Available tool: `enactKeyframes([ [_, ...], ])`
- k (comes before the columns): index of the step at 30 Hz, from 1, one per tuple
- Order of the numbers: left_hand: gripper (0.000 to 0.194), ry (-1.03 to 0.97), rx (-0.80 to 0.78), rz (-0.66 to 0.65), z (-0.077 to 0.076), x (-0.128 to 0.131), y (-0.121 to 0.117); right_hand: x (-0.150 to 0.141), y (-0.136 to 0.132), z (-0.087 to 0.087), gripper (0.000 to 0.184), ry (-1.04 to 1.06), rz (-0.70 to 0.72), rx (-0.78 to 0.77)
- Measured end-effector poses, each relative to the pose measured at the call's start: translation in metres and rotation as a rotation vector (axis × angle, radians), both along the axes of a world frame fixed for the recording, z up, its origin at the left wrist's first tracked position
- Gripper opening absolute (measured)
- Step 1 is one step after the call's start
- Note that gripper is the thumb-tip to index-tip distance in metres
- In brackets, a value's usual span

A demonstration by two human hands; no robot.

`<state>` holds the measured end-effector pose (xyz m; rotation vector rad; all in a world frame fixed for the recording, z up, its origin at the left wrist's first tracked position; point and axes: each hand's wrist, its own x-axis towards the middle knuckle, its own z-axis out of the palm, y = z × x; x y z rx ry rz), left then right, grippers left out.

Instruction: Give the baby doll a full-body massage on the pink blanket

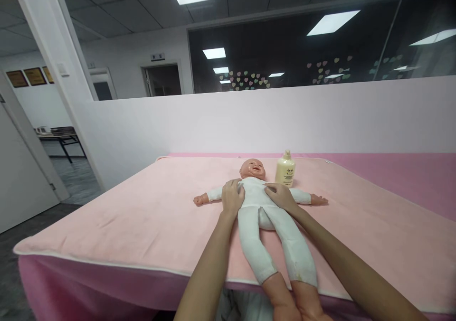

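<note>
A baby doll [258, 195] in a white cloth suit lies on its back, arms spread wide, with its head at the far end. My left hand [233, 196] rests on the doll's upper side by the shoulder, at the left; its fingers are laid over the cloth and slightly bent. On the opposite side of the chest, my right hand [280, 195] lies with its fingers stretched out toward the middle. Both palms are hidden from view. Just beyond my right hand stands a pale yellow pump bottle [285, 170], upright and untouched.
A light pink blanket [142, 207] with a white edge covers the table over a darker pink cloth [99, 283]. The doll's lower legs hang past the near edge. A white half wall [249, 121] stands behind; a door [24, 169] is at the left.
</note>
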<state>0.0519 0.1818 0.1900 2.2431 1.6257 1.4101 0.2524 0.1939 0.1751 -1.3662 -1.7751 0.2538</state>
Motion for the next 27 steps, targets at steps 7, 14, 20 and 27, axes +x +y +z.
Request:
enactKeyframes([
  [7, 0.031, -0.136, -0.139, -0.167, -0.011, -0.001, 0.008, 0.008, 0.048, 0.023, 0.027, 0.162, -0.220, -0.022],
  [14, 0.030, -0.150, -0.179, -0.133, -0.012, -0.002, 0.009, -0.018, 0.125, 0.014, 0.051, 0.585, -0.032, -0.028],
  [20, 0.028, -0.050, -0.222, 0.105, -0.005, 0.011, 0.015, -0.026, 0.118, 0.005, 0.057, 0.465, 0.058, 0.007],
  [27, 0.031, -0.072, -0.108, 0.068, 0.017, 0.019, 0.059, -0.026, 0.119, 0.011, 0.049, 0.421, 0.072, 0.063],
])
